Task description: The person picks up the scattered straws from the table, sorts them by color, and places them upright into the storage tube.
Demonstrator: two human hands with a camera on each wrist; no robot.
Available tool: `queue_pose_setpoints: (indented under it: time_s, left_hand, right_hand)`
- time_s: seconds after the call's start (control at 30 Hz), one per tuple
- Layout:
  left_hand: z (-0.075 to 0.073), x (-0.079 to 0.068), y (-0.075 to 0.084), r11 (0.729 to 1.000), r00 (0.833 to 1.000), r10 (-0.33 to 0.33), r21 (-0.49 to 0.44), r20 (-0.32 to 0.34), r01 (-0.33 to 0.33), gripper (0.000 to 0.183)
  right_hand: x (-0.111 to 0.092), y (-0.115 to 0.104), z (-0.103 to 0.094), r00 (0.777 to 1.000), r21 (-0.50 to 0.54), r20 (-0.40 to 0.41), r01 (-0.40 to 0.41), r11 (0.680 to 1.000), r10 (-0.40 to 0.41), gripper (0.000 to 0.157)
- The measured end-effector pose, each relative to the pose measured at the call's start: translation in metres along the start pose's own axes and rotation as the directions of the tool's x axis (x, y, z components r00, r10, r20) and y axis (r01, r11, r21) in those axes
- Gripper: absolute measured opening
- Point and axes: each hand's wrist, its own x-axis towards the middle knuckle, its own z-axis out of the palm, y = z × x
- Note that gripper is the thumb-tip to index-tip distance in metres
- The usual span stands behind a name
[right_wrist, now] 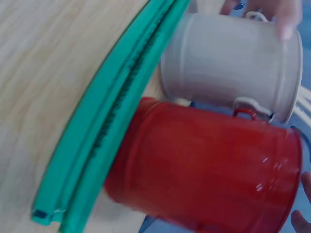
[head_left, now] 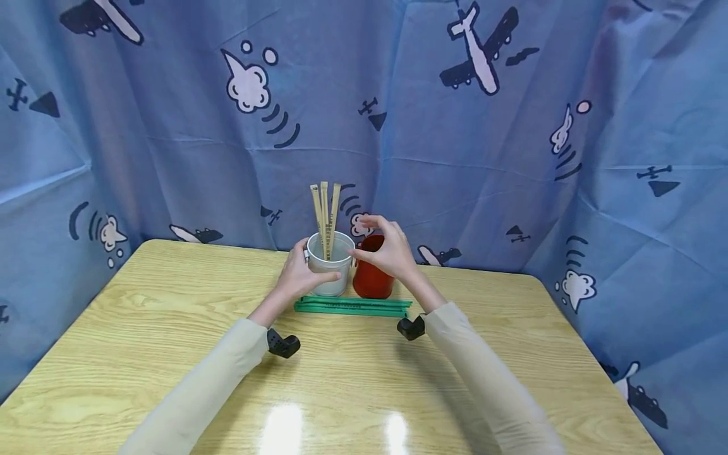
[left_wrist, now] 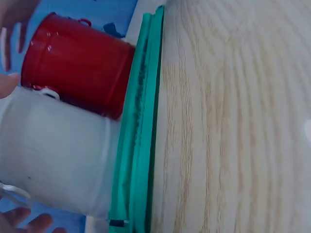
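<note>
A small white metal bucket (head_left: pixel 332 281) stands near the back of the table, with several slim tan paper packets (head_left: pixel 325 221) upright in it. My left hand (head_left: pixel 301 275) grips its left side, thumb across the front and fingers around the far side. Beside it on the right is a red bucket (head_left: pixel 372 278). My right hand (head_left: pixel 389 251) arches over the red bucket, fingers and thumb spread, the thumb tip by the white rim; whether it touches is unclear. Long green paper packets (head_left: pixel 352 306) lie side by side in front of both buckets.
The light wooden table (head_left: pixel 341 373) extends toward me and to both sides. A blue curtain (head_left: pixel 318 126) printed with planes hangs right behind the buckets and along the sides. Black wrist devices (head_left: pixel 283 344) sit under both forearms.
</note>
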Motion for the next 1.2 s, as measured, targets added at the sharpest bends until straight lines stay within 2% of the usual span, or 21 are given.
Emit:
queue_pose_setpoints:
  time_s: [0.2,0.37,0.47,0.57,0.73,0.83,0.93,1.03,1.2]
  left_hand:
    - [-0.007,-0.017,0.005,0.998,0.993,0.009,0.059,-0.118,-0.002,0.104]
    - [-0.017,-0.029,0.007,0.997,0.976,0.053,0.059,-0.213,-0.042,0.091]
    - [-0.021,-0.034,0.009,0.995,0.965,0.099,0.054,-0.242,-0.088,0.078]
    - [-0.024,-0.04,0.011,0.989,0.96,0.147,0.039,-0.236,-0.142,0.063]
    - [-0.021,-0.049,0.01,0.978,0.966,0.207,0.016,-0.153,-0.207,0.04]
    - [-0.016,-0.052,0.005,0.968,0.967,0.251,-0.009,-0.052,-0.252,0.031]
    - [-0.009,-0.053,-0.001,0.953,0.949,0.302,-0.009,0.09,-0.302,0.028]
    - [-0.002,-0.052,-0.006,0.944,0.92,0.319,0.009,0.229,-0.329,0.03]
    - [0.008,-0.049,-0.007,0.928,0.885,0.322,0.073,0.336,-0.366,0.035]
  right_hand:
    - [-0.009,0.018,-0.004,0.997,-0.017,-0.014,-0.072,0.997,0.072,0.078]
    - [-0.013,0.029,-0.007,0.993,-0.009,-0.039,-0.114,0.993,0.113,0.083]
    - [-0.014,0.035,-0.009,0.99,0.017,-0.031,-0.139,0.99,0.14,0.087]
    - [-0.017,0.041,-0.011,0.985,0.057,-0.012,-0.169,0.984,0.17,0.089]
    - [-0.022,0.051,-0.013,0.981,0.162,0.046,-0.195,0.967,0.19,0.092]
    - [-0.025,0.057,-0.015,0.976,0.239,0.087,-0.215,0.947,0.2,0.093]
    - [-0.027,0.063,-0.016,0.968,0.298,0.112,-0.247,0.922,0.223,0.091]
    - [-0.029,0.07,-0.016,0.96,0.328,0.144,-0.276,0.903,0.241,0.09]
    - [-0.033,0.077,-0.012,0.95,0.363,0.207,-0.299,0.882,0.236,0.095]
